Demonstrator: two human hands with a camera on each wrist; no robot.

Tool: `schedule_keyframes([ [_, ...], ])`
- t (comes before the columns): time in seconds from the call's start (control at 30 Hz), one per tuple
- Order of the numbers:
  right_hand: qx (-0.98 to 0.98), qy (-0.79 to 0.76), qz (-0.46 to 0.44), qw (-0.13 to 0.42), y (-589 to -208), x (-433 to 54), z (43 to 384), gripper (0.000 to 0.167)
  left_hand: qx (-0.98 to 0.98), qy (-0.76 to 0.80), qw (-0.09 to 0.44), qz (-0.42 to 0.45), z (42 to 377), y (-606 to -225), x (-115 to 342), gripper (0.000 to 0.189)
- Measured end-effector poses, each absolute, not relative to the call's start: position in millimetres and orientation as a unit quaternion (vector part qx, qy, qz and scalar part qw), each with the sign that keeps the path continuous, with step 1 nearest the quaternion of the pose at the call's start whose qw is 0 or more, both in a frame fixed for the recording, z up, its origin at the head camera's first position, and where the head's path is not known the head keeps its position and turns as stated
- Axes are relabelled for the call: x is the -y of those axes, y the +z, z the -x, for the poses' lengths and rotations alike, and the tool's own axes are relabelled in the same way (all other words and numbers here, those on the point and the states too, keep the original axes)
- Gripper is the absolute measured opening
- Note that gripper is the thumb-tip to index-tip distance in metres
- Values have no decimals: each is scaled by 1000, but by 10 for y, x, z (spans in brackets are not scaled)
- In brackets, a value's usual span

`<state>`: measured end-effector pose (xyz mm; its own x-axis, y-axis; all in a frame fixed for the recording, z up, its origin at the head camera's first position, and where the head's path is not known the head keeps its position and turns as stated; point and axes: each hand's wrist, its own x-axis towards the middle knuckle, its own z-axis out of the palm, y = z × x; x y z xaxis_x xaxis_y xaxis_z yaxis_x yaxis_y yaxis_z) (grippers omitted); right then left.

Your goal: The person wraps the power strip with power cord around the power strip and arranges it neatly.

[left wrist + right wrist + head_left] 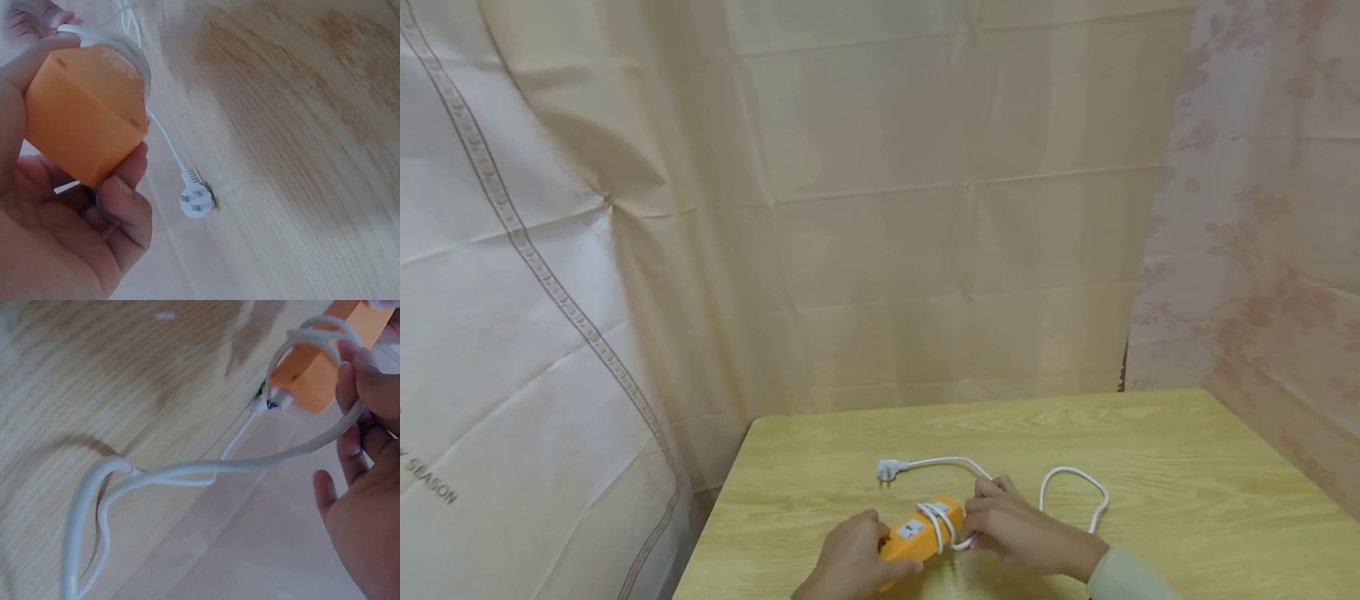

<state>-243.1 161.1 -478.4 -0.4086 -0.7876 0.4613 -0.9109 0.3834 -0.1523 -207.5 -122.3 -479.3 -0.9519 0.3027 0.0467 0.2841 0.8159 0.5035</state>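
Observation:
An orange power strip [901, 546] with white sockets is gripped at its near end by my left hand [850, 557]; the left wrist view shows fingers and thumb around its orange body [81, 125]. White cord [934, 518] is looped around the strip's other end. Beside that end, my right hand [1017, 532] pinches the cord [262, 464] between thumb and fingers, as the right wrist view shows. The white plug [887, 471] lies on the table beyond the strip, its pins visible in the left wrist view.
A loose bend of cord [1078, 471] rests on the wood-grain table [820, 450] to the right of my right hand. Beige cloth [925, 250] hangs behind the table, with a white printed sheet [512, 333] at left and a floral one [1262, 250] at right.

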Motion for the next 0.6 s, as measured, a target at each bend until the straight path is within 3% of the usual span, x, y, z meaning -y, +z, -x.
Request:
schedule_keyframes([
  [0.17,819,226,-509,138,-4729,-1637,2458,9,-941,273,44,-194,2076,-4787,1245,51],
  [0.33,808,262,-509,136,-4706,-1630,2484,16,-918,296,78,-251,2056,-4763,1238,36],
  [0.6,786,307,-523,123,-4682,-1648,2523,11,-885,322,96,-322,2108,-4789,1256,33],
])
